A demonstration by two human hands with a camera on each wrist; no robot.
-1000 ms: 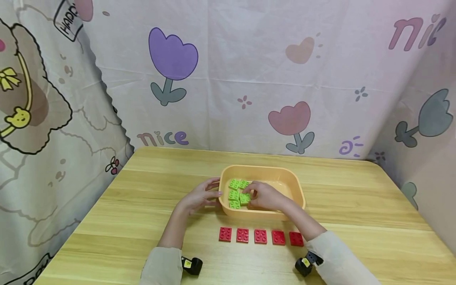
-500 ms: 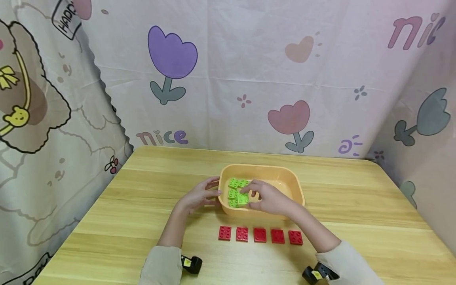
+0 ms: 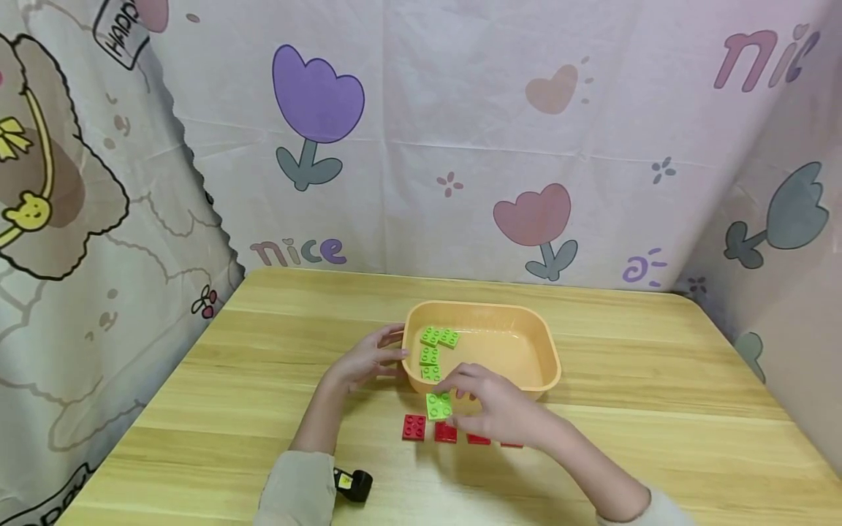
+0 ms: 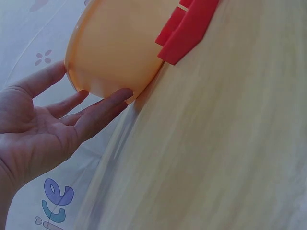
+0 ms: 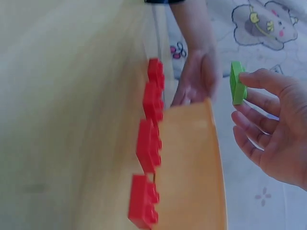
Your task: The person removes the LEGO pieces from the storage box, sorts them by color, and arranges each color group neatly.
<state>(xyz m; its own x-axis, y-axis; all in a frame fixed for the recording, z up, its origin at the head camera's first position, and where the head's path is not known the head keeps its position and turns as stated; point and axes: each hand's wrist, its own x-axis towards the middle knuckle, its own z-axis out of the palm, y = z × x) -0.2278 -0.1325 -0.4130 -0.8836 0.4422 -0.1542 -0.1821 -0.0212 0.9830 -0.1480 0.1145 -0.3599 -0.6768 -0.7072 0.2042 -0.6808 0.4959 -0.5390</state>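
Observation:
My right hand (image 3: 503, 409) pinches a light green toy building brick (image 3: 439, 407) between thumb and finger, above the table just in front of the yellow-orange tray (image 3: 503, 343). In the right wrist view the same thin green brick (image 5: 236, 83) shows edge-on at the fingertips. At the tray's left end my left hand (image 3: 367, 359) touches the wall with spread, fairly straight fingers; the left wrist view shows its fingertips (image 4: 125, 93) against the tray. Several green bricks (image 3: 430, 356) lie inside, along the tray's left side.
A row of red bricks (image 3: 414, 428) lies on the wooden table (image 3: 302, 310) in front of the tray, partly covered by the right hand. A printed cloth (image 3: 421, 146) hangs behind the table. A black wrist camera (image 3: 355, 485) sits by the left sleeve.
My right hand has taken a green brick out of the tray and moved it toward the person, over the near rim. My left hand stays against the tray's left end.

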